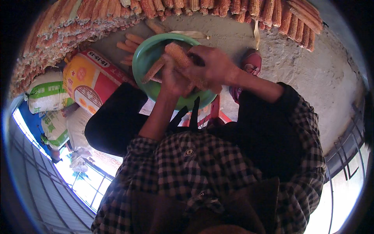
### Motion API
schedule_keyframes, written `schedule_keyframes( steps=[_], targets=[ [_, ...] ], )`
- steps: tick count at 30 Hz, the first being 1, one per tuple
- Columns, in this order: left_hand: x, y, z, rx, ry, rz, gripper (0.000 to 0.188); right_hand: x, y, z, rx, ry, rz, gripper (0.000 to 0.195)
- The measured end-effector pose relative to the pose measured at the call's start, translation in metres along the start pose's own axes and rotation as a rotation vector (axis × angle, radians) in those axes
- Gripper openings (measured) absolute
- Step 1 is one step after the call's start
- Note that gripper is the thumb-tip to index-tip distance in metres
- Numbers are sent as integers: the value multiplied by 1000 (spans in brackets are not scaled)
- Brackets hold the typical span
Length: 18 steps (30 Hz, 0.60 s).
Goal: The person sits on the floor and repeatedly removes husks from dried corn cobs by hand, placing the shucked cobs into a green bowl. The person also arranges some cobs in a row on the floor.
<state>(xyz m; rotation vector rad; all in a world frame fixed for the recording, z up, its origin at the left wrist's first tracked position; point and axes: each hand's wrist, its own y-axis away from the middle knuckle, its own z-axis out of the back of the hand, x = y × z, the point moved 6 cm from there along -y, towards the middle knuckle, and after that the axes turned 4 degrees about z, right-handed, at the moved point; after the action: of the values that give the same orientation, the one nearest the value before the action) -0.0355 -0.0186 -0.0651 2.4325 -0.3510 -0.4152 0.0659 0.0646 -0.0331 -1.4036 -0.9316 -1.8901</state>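
Note:
Over a green plastic basin (138,60), both of my hands are close together on corn cobs. My left hand (173,77) has its fingers around a bare orange corn cob (177,54) that points up and to the left. My right hand (214,64) is bent over the lower right part of the held cobs; blur and the fingers hide exactly what it grips. Another corn cob (153,70) leans inside the basin, left of my left hand. The basin's contents beneath the hands are mostly hidden.
Stacked corn cobs (117,14) line the far side. Several loose cobs (131,42) and a dry husk (190,34) lie by the basin. Filled sacks (87,79) stand at left. A red shoe (251,63) is at right, and a red frame (215,106) is below the basin.

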Motion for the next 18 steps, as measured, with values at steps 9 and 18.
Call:
schedule_keyframes(
  steps=[9, 18],
  targets=[
    [-16, 1, -2, -154, -131, -165, 63, -16, 1, 16, 4, 40, -16, 50],
    [-6, 6, -19, -47, -102, -68, 61, -23, 11, 0, 138, 81, -154, 50]
  ],
)
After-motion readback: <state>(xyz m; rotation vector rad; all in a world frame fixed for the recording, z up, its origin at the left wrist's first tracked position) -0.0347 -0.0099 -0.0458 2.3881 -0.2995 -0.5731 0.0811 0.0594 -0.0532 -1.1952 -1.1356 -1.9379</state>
